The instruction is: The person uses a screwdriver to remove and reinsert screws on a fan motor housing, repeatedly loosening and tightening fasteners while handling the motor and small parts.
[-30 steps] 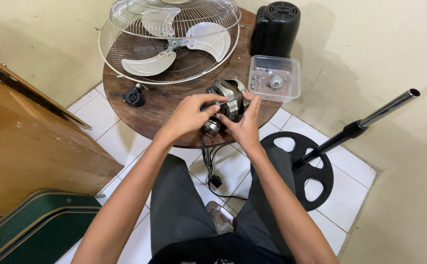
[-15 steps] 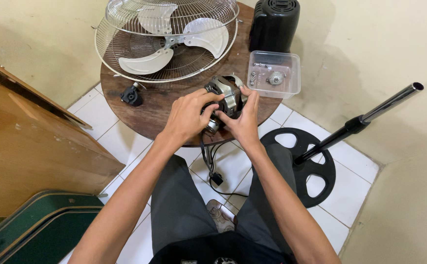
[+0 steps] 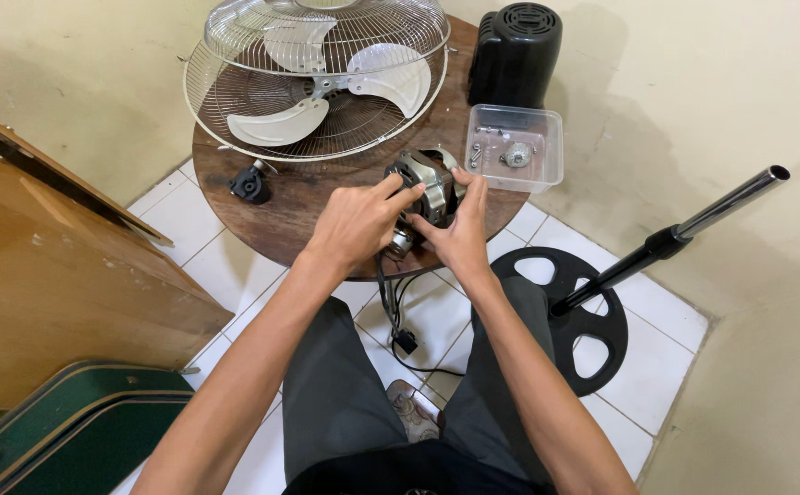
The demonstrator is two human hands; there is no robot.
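Observation:
A metal fan motor (image 3: 429, 185) rests near the front edge of a round wooden table (image 3: 290, 206). My left hand (image 3: 356, 223) grips its left side with the fingers laid over the top. My right hand (image 3: 455, 229) holds its right side, thumb up along the casing. Black wires (image 3: 391, 302) hang from the motor down toward the floor between my knees. The lower part of the motor is hidden by my hands.
Behind the motor lie a wire fan guard with white blades (image 3: 317, 73), a black motor cover (image 3: 515, 50), a clear plastic box of small parts (image 3: 515, 147) and a black knob (image 3: 250, 183). A fan stand with pole (image 3: 620, 275) lies right; a wooden cabinet (image 3: 43, 275) stands left.
Both hands have stayed on the motor and shifted their grip slightly; the motor has been turned a little. The view has tilted, so the table sits lower in frame.

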